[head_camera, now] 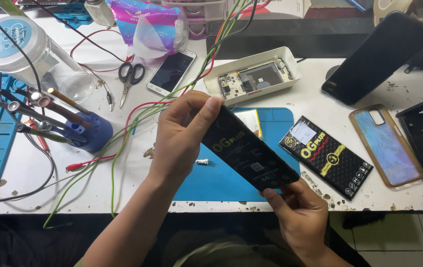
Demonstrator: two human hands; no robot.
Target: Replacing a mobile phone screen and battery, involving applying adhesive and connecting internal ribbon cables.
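Both hands are up over the front edge of the white table (350,74), holding a flat black packet (246,151) with gold lettering between them, tilted on a diagonal. The left hand (182,136) is clamped on the packet's upper end, thumb and fingers wrapped round the top corner, while the right hand (298,210) pinches the lower end from below, thumb pressed on the bottom edge. Under the packet sits a blue work mat (275,118), near the middle of the table's front edge, with a small white bit (202,161) lying on it just beside the left hand. A second black packet (326,156) of the same kind lies flat right of the mat, and further right near the front right corner there's a phone case (387,144) with a bluish marbled back. Toward the back edge, a white tray (290,64) holds an opened phone with its insides showing, and a white phone (171,72) lies face up beside a pair of scissors (130,75). Another dark phone (374,57) leans up at the back right. On the left side a blue holder (93,131) is stuffed with screwdrivers, and green and red wires (137,116) trail across the table to the front edge.
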